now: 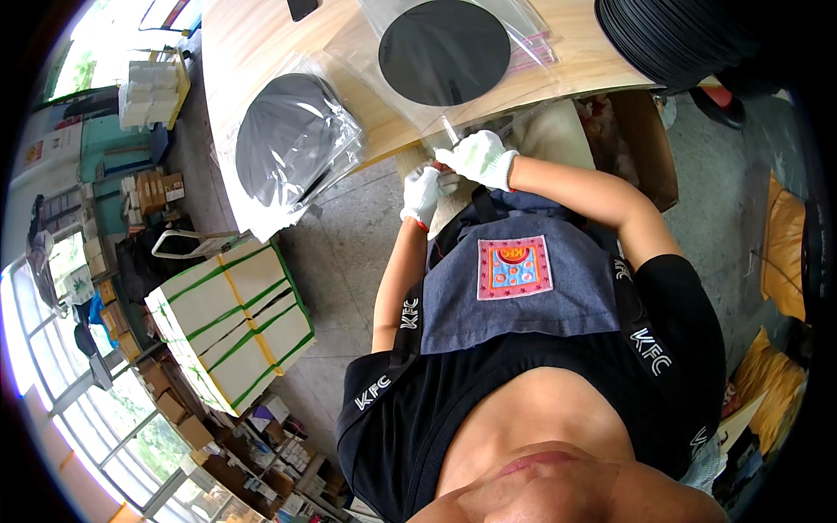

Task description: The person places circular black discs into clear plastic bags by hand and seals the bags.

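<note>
Both my hands wear white gloves and meet at the near edge of the table, in front of my apron. My left hand (421, 193) has its fingers curled, their tips close to my right hand. My right hand (479, 159) is closed in a pinch; what either hand holds is too small to make out. Just beyond them lies a flat black disc (445, 52) on clear plastic bags (534, 39), and some clear film reaches the table edge near my fingers. To the left, several black discs in clear bags (292, 144) lie in a pile overhanging the edge.
A tall stack of black discs (654, 39) stands at the table's far right. Under the table edge is an open cardboard box (645, 144). A strapped white block of cartons (231, 327) stands on the floor at left. A dark phone-like object (302, 8) lies at the back.
</note>
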{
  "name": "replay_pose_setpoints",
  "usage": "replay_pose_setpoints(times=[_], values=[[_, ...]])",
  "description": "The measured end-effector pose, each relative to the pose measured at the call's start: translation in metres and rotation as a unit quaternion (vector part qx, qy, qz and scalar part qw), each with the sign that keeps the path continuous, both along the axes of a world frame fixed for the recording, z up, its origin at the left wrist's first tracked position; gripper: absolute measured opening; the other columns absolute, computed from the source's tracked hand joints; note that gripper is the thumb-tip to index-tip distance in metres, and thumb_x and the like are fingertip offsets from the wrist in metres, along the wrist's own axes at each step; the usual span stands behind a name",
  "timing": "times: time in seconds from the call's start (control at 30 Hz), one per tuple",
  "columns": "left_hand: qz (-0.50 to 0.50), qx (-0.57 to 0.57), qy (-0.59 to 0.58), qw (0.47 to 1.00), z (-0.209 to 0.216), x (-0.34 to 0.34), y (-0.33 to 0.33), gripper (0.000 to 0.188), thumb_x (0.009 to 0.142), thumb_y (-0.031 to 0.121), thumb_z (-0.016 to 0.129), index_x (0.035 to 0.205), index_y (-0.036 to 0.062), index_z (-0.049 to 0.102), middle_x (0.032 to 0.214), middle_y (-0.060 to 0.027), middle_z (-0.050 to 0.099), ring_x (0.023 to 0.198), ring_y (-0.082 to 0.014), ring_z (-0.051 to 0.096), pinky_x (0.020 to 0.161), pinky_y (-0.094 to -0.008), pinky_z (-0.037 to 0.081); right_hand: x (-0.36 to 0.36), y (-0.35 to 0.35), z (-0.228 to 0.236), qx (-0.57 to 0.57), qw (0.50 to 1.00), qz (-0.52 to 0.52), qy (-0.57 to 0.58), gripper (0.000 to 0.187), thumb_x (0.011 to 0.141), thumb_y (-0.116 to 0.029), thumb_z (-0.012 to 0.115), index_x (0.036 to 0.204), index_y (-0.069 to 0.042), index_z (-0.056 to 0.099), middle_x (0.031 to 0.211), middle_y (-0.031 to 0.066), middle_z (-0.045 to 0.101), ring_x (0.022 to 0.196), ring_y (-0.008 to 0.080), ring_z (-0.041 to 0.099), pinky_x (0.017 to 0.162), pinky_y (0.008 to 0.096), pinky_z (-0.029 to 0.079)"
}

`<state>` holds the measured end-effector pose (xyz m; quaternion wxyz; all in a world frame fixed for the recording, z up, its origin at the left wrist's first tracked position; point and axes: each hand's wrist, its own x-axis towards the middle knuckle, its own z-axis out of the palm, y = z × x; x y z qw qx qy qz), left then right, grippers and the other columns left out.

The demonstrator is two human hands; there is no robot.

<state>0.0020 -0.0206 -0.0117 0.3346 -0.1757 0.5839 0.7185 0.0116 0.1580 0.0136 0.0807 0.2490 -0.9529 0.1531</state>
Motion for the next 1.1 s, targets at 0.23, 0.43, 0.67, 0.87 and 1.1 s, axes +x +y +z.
replay_pose_setpoints(times=[0.23,0.43,0.67,0.87,1.1], values=[[0.021,0.002,0.013,1.000,0.001,0.004,-0.004,0.026,0.092,0.024,0.058,0.098,-0.0013,0.059,0.092,-0.0145,0.069,0.070,-0.0217,0.067,0.062,-0.0319,0.056,0.014,0.084,-0.001,-0.705,0.545,-0.143,-0.430,0.020,0.091,-0.019,0.056,0.102,-0.002,0.057,0.091,0.0103,0.067,0.070,0.0198,0.065,0.056,0.0298,0.050],[-0.077,-0.142,0.075,0.984,0.001,0.005,-0.031,0.028,0.089,0.025,0.062,0.088,-0.0025,0.065,0.077,-0.0138,0.069,0.065,-0.0183,0.066,0.059,-0.0275,0.053,0.141,0.367,-0.034,0.116,0.763,-0.596,-0.223,0.030,0.092,-0.030,0.049,0.090,-0.003,0.062,0.084,0.0140,0.066,0.078,0.0231,0.064,0.066,0.0359,0.048],[-0.163,-0.489,0.706,0.486,0.010,-0.014,-0.041,0.035,0.069,0.016,0.073,0.102,0.0173,0.064,0.107,-0.0077,0.060,0.094,-0.0304,0.056,0.077,-0.0454,0.047,0.136,0.290,-0.019,0.153,0.867,-0.346,-0.323,0.035,0.089,-0.036,0.052,0.105,-0.006,0.059,0.090,0.0176,0.066,0.088,0.0364,0.063,0.076,0.0475,0.050],[-0.247,-0.361,0.805,0.401,0.020,-0.049,-0.009,0.025,0.068,0.014,0.073,0.090,0.0157,0.062,0.112,-0.0013,0.061,0.100,-0.0294,0.056,0.086,-0.0512,0.041,0.015,0.193,0.009,0.109,0.989,-0.046,0.089,0.070,0.061,-0.020,0.078,0.127,-0.018,0.054,0.143,0.0036,0.043,0.132,0.0223,0.039,0.113,0.0413,0.027],[-0.209,-0.360,0.620,0.665,0.000,-0.018,-0.043,0.017,0.083,0.022,0.064,0.092,0.0098,0.070,0.100,-0.0063,0.068,0.099,-0.0310,0.061,0.084,-0.0428,0.045,0.009,0.174,-0.022,-0.088,0.985,-0.065,0.137,0.020,0.072,-0.026,0.072,0.089,-0.016,0.070,0.092,0.0005,0.067,0.090,0.0233,0.062,0.083,0.0391,0.046]])
